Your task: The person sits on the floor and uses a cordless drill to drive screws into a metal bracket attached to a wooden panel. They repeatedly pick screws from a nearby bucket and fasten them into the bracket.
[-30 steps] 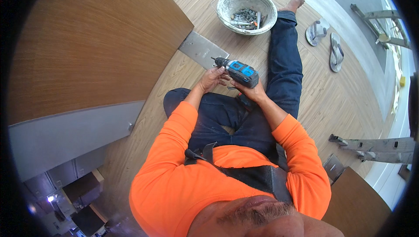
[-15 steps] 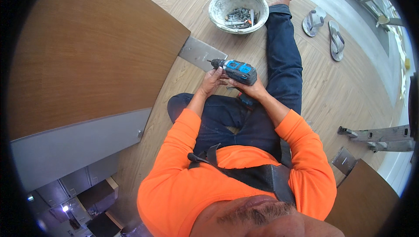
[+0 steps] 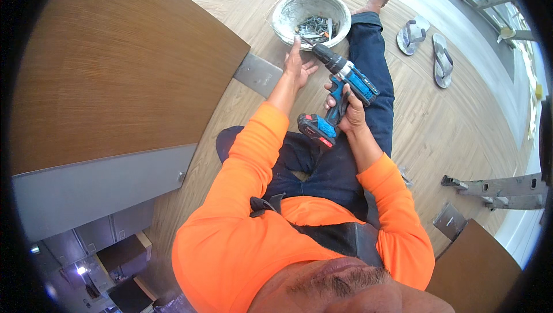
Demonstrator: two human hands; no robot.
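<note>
My right hand is wrapped round the handle of a blue and black cordless drill. Its chuck points away and to the left, toward the near rim of a pale, stained bucket; the battery pack hangs at the lower left. My left hand is open beside the bucket's near side, left of the chuck, fingers stretched out and nothing visible in them. Inside the bucket lies a heap of screws or similar small metal pieces, with a light-coloured strip among them.
A large brown panel stands at my left, with a metal plate on the wood floor at its corner. Flip-flops lie beyond my outstretched leg. Ladder feet stand at the right, near another brown panel.
My left hand has left the drill's front and reached forward to the bucket. The drill, held in my right hand, has moved right and turned, so its handle and battery now show.
</note>
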